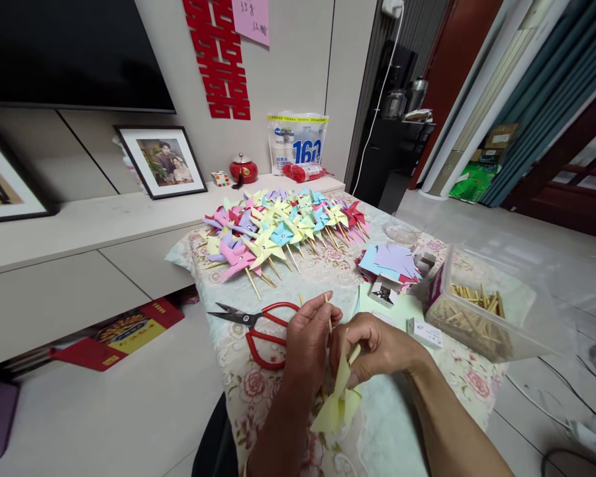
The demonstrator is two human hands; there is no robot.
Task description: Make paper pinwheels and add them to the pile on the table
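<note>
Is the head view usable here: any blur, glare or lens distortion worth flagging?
Head view: even indoor light, no harsh shadows; hands and yellow pinwheel fairly sharp; wide-angle bending tilts the door frames at right and curves the cabinet edge; mild glare on the clear plastic box.

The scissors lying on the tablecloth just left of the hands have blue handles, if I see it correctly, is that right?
Not quite: the head view shows the scissors have red handles, not blue. They do lie on the tablecloth, just left of the left hand and right hand.
</note>
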